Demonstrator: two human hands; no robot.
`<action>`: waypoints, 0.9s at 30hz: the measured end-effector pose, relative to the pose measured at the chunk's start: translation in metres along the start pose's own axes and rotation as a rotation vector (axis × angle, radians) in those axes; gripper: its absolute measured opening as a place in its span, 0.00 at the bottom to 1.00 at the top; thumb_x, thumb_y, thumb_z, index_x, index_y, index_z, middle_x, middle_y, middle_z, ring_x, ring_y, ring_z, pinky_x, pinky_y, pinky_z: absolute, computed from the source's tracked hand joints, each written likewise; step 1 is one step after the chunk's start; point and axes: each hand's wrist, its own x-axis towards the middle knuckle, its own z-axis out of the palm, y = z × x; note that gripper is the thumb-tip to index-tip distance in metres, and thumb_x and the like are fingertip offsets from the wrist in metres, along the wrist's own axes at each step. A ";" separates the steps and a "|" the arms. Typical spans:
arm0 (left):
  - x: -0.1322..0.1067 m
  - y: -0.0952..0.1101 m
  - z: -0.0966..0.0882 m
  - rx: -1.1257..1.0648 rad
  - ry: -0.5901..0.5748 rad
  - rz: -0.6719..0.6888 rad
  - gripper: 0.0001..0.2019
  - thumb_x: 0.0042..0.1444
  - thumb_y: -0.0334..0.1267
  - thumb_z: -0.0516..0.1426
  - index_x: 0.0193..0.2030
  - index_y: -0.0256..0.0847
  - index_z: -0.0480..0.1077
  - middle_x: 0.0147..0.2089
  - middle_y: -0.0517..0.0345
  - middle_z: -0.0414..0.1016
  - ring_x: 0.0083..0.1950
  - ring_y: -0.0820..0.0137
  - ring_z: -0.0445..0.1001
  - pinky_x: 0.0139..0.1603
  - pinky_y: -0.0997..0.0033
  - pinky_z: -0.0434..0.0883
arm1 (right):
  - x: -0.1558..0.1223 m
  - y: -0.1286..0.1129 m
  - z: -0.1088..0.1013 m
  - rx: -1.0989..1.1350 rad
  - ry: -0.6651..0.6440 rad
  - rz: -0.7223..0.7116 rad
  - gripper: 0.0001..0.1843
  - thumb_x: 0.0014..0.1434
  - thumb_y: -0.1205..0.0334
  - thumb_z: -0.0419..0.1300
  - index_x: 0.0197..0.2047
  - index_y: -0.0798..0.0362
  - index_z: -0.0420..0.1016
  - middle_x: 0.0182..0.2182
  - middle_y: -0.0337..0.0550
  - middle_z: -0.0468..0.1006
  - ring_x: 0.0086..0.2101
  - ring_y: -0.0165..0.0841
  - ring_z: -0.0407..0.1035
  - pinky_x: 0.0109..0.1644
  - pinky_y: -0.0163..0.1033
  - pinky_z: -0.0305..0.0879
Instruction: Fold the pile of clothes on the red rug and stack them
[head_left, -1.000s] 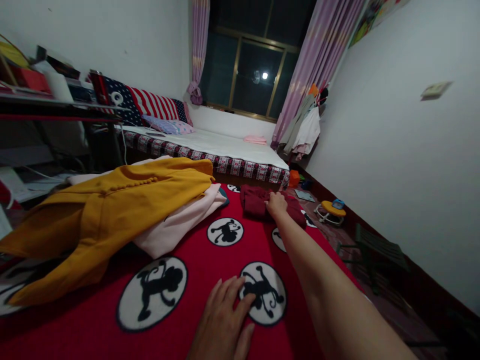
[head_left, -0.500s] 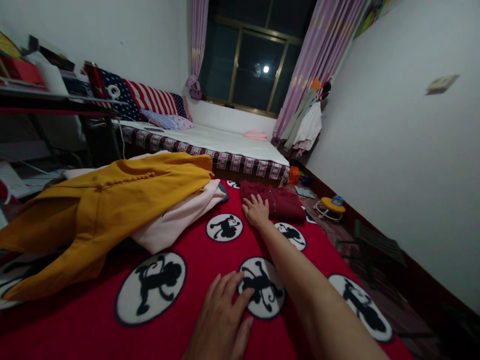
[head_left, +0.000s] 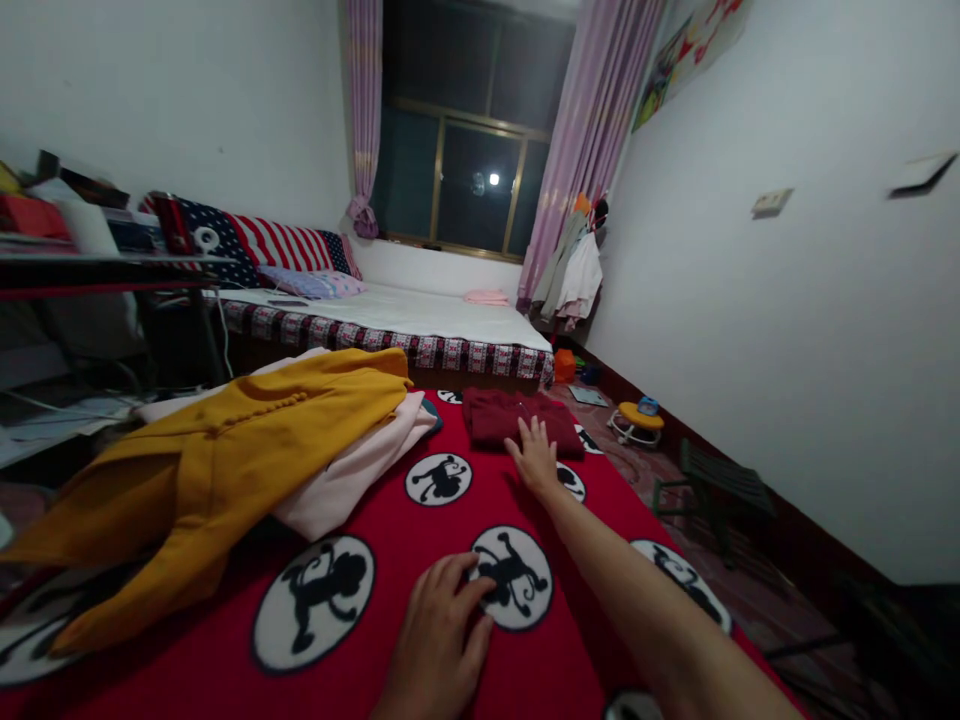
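Both hands are empty: right hand (head_left: 536, 460) spread at the near edge of the maroon garment (head_left: 495, 425), left hand (head_left: 436, 632) loosely curved over the red blanket (head_left: 409, 530). Folded flat, the maroon garment lies right of the mustard garment (head_left: 255, 440).

I'm standing in what's looking like a home bedroom: a bed (head_left: 420, 308) is stretching below the window (head_left: 412, 170), a pillow (head_left: 322, 284) is resting there, purple curtains (head_left: 592, 110) are hanging, clothes (head_left: 581, 275) are dangling in the corner.
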 end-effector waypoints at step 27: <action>-0.020 -0.009 -0.112 0.023 -0.214 0.235 0.15 0.53 0.29 0.50 0.38 0.38 0.78 0.41 0.59 0.79 0.44 0.72 0.76 0.48 0.74 0.69 | -0.190 -0.044 0.001 0.636 0.109 -0.149 0.13 0.56 0.63 0.54 0.37 0.50 0.81 0.44 0.44 0.81 0.48 0.36 0.72 0.57 0.43 0.63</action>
